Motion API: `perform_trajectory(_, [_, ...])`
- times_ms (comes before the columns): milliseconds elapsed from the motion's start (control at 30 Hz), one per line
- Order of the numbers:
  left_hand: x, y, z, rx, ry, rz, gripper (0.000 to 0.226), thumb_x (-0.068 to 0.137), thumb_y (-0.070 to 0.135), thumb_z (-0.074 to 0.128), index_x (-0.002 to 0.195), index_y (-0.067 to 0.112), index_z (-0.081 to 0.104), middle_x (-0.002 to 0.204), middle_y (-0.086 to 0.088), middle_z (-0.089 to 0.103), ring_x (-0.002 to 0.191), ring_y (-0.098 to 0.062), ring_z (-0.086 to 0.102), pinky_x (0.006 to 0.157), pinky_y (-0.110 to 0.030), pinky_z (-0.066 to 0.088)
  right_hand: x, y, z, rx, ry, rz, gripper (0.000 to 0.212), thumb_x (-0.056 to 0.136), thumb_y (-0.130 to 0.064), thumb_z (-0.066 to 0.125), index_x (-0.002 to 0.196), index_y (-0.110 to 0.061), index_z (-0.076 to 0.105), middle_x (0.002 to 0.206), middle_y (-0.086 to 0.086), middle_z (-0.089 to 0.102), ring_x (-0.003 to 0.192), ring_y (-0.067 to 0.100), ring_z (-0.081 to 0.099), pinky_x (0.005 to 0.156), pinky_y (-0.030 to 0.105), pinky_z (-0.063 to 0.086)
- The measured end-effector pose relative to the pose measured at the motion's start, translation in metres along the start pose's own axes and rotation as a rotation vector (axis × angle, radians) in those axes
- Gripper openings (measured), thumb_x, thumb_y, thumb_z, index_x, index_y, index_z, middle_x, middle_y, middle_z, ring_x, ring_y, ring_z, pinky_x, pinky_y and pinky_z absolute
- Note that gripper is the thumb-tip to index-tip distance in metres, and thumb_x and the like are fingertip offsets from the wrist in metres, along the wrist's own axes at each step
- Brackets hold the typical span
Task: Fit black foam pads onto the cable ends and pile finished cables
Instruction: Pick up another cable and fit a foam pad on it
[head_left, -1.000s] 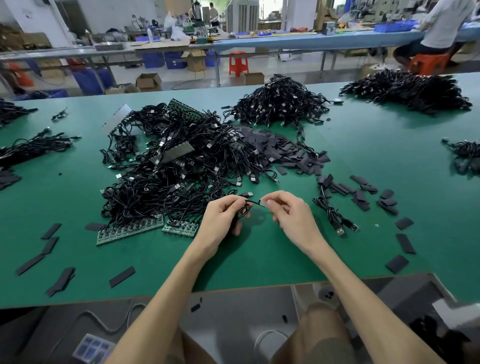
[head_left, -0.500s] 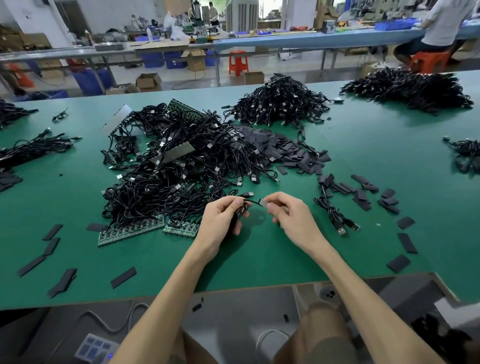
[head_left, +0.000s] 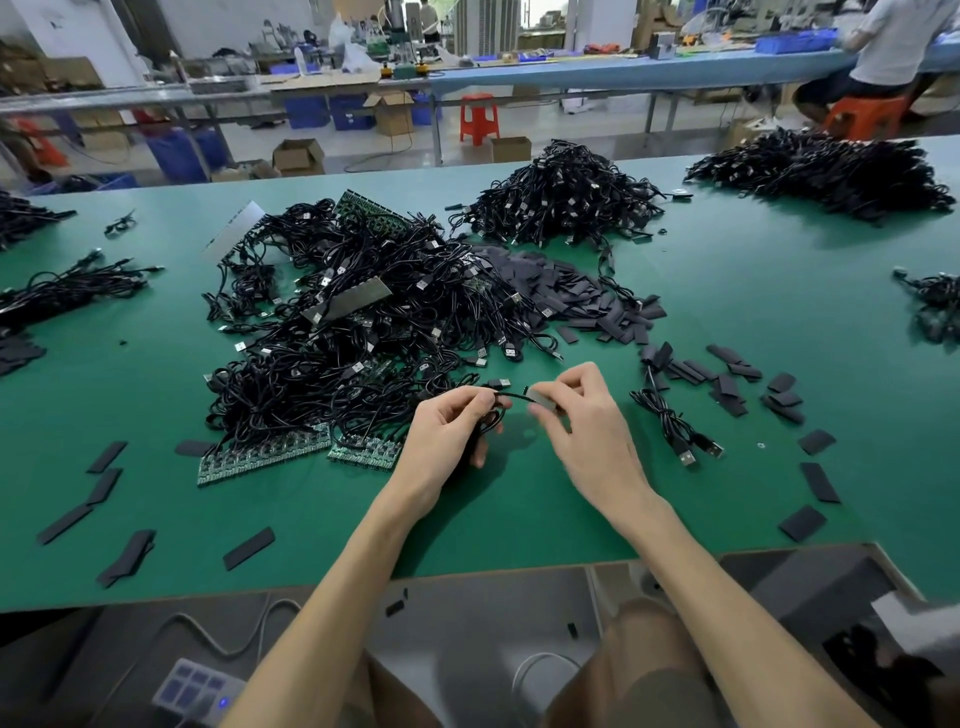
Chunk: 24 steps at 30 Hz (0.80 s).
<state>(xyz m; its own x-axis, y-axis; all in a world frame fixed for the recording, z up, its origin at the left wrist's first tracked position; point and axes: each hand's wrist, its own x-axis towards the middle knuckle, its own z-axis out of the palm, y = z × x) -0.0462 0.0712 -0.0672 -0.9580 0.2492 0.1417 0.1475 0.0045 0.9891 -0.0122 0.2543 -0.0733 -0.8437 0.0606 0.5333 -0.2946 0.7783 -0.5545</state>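
Observation:
My left hand (head_left: 447, 434) grips a coiled black cable (head_left: 493, 415) just above the green table (head_left: 727, 312). Its free end runs right to my right hand (head_left: 582, 421), whose fingers pinch a dark foam pad (head_left: 543, 399) at the cable's tip. A big tangle of black cables (head_left: 353, 332) lies behind my left hand. A heap of black foam pads (head_left: 582, 296) sits behind my right hand. One bundled cable (head_left: 670, 423) lies to the right of my right hand.
Loose pads are scattered at right (head_left: 818, 480) and front left (head_left: 104, 486). Green circuit strips (head_left: 260, 457) poke out under the tangle. More cable piles sit at the back (head_left: 566, 202), back right (head_left: 821, 171) and left (head_left: 67, 286). The table's front edge (head_left: 467, 574) is near my forearms.
My hands stay in the same spot; the right hand's fingers have shifted around the pad at the cable tip, with the pad now showing between them.

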Motion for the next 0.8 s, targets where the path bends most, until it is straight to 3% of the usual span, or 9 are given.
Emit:
perform_trajectory(133, [-0.002, 0.002, 0.0, 0.0, 0.006, 0.002, 0.026, 0.105, 0.025, 0.056, 0.097, 0.013, 0.077, 0.074, -0.006, 0.068, 0.041, -0.017, 0.045, 0.048, -0.021, 0.041, 0.002, -0.002, -0.001, -0.035, 0.03, -0.016, 0.023, 0.095, -0.023, 0.072, 0.115, -0.012, 0.075, 0.092, -0.001, 0.04, 0.081, 0.014, 0.044, 0.067, 0.029, 0.043])
perform_trajectory(333, [-0.003, 0.005, 0.001, 0.029, -0.002, 0.009, 0.025, 0.105, 0.025, 0.056, 0.098, 0.012, 0.076, 0.074, -0.007, 0.068, 0.041, -0.017, 0.046, 0.049, -0.022, 0.041, 0.005, 0.001, -0.003, 0.33, -0.093, 0.161, 0.007, 0.1, -0.017, 0.064, 0.1, -0.02, 0.07, 0.082, -0.008, 0.063, 0.07, 0.002, 0.057, 0.067, 0.01, 0.041])
perform_trajectory(500, [-0.004, 0.004, 0.002, 0.124, -0.058, 0.045, 0.023, 0.104, 0.026, 0.057, 0.099, 0.017, 0.078, 0.069, -0.004, 0.066, 0.045, -0.019, 0.049, 0.054, -0.026, 0.042, 0.007, 0.005, -0.009, 0.692, -0.114, 0.349, 0.009, 0.102, -0.007, 0.058, 0.102, -0.013, 0.065, 0.081, 0.006, 0.075, 0.066, 0.018, 0.069, 0.054, 0.027, 0.049])
perform_trajectory(700, [-0.004, 0.003, 0.003, 0.239, -0.114, 0.059, 0.021, 0.103, 0.032, 0.059, 0.098, 0.029, 0.079, 0.061, -0.013, 0.061, 0.046, -0.019, 0.052, 0.054, -0.026, 0.037, 0.008, 0.009, -0.015, 0.866, -0.066, 0.427, 0.008, 0.101, -0.005, 0.059, 0.107, -0.007, 0.065, 0.083, 0.011, 0.076, 0.068, 0.017, 0.067, 0.055, 0.021, 0.046])
perform_trajectory(800, [-0.004, 0.001, 0.003, 0.253, -0.127, 0.06, 0.021, 0.102, 0.033, 0.059, 0.097, 0.029, 0.079, 0.069, -0.017, 0.065, 0.047, -0.019, 0.053, 0.055, -0.025, 0.038, 0.008, 0.009, -0.016, 0.888, -0.054, 0.435, 0.012, 0.101, -0.004, 0.059, 0.11, -0.007, 0.066, 0.083, 0.01, 0.076, 0.068, 0.015, 0.067, 0.055, 0.019, 0.045])
